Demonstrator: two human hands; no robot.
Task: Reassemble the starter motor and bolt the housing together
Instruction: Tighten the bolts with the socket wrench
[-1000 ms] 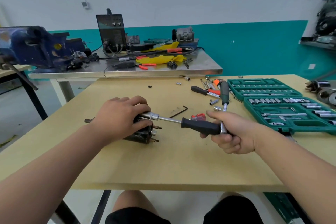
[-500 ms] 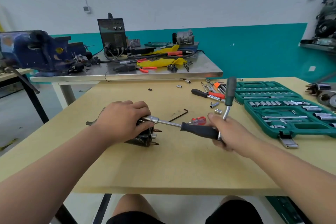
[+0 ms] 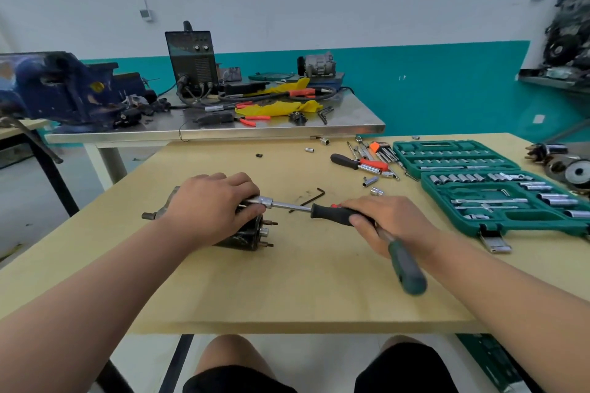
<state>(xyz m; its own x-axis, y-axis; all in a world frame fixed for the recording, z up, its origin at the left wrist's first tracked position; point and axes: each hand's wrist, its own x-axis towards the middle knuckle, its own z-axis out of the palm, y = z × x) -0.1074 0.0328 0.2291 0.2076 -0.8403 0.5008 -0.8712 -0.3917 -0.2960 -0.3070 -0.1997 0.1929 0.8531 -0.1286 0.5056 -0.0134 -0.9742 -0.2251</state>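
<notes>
Our left forearm reaches in from the near left, the left hand (image 3: 210, 204) palm down with fingers curled over the starter motor (image 3: 245, 238). Our right forearm comes in from the near right. The right hand (image 3: 394, 223) wraps the black handle (image 3: 332, 214), thumb along its near side, and seems to clamp the blurred green handle (image 3: 407, 268) too.

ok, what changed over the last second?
The right hand rolled over the black driver handle, swinging the green ratchet handle from pointing up and away to pointing back toward the person. Nothing taken or released. The left hand keeps its grip on the starter motor; the socket stays on its end.
</notes>
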